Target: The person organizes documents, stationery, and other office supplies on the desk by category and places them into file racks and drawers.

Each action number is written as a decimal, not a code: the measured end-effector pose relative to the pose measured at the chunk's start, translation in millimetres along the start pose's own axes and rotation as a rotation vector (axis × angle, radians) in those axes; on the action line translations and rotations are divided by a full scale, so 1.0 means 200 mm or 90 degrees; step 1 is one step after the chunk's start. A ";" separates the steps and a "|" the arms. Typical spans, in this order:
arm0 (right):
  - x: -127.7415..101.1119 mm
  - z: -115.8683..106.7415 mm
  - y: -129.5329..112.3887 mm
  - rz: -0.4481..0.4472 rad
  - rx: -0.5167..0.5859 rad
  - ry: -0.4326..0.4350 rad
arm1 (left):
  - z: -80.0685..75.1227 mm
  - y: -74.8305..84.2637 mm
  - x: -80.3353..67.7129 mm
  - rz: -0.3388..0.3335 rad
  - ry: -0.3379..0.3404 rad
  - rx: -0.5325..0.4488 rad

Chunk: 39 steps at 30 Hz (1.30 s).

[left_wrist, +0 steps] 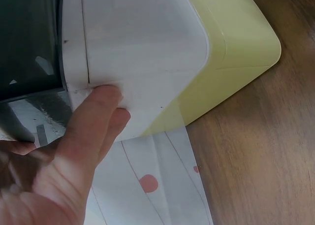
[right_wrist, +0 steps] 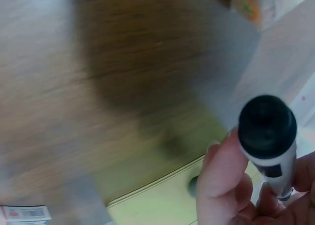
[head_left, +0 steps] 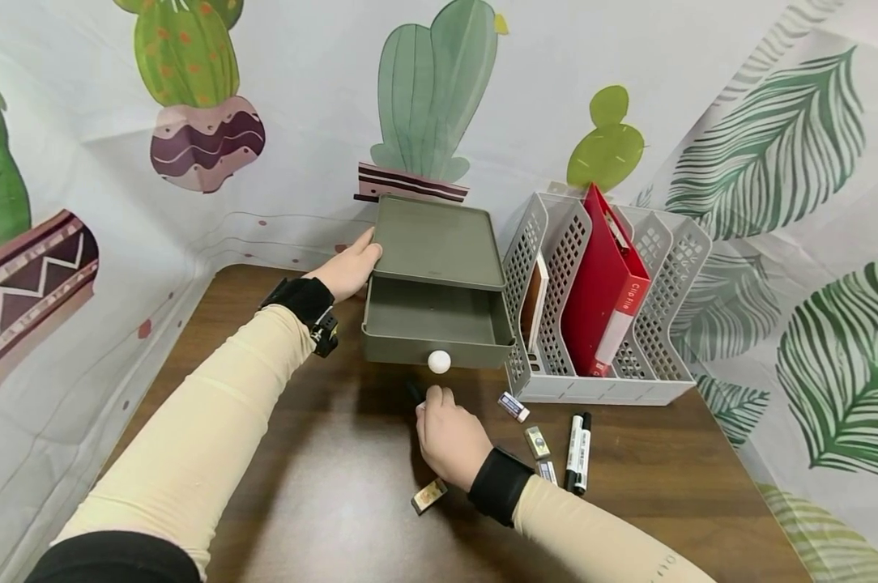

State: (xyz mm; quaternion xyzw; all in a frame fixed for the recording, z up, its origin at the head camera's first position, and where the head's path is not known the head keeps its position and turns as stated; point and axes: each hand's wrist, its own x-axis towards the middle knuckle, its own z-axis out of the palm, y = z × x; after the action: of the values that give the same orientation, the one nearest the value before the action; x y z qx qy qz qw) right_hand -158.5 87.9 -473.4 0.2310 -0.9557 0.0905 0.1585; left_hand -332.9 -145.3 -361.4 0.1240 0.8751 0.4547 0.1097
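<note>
A grey-green desktop box (head_left: 439,243) stands at the back with its drawer (head_left: 402,350) pulled out; a round white knob (head_left: 439,361) is on the drawer's front. My left hand (head_left: 347,267) rests against the box's left side, its fingertips touching the wall in the left wrist view. In front of the drawer, low over the table, my right hand (head_left: 449,437) holds a white marker with a black cap (right_wrist: 267,129) between thumb and fingers. The drawer's visible floor is bare. A small eraser in a printed sleeve (head_left: 429,495) lies just below the right hand.
Right of the box stands a grey file rack (head_left: 607,390) holding a red clip file (head_left: 599,300) and a thin brown-and-white item (head_left: 535,304). Several small erasers (head_left: 537,443) and two markers (head_left: 579,453) lie before it on the brown wooden table (head_left: 322,494).
</note>
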 end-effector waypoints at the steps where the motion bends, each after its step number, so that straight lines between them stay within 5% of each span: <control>1: 0.00 0.00 0.01 -0.001 0.000 0.005 | 0.00 0.00 -0.01 0.001 0.001 -0.001; 22: -0.07 -0.02 0.16 -0.092 0.035 0.032 | 0.00 0.03 -0.05 0.005 0.004 -0.015; 32: -0.08 -0.17 0.19 -0.153 0.089 0.064 | 0.00 -0.03 0.01 -0.006 0.002 -0.019; 39: -0.03 -0.33 0.20 -0.213 0.145 0.151 | 0.00 -0.03 0.01 -0.009 0.003 -0.021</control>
State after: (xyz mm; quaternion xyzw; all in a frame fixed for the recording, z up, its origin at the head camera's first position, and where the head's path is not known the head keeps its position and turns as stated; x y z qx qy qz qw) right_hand -154.8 141.0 -416.7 0.3900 -0.8626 0.1965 0.2551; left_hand -336.1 -147.2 -365.8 0.1148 0.8686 0.4686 0.1130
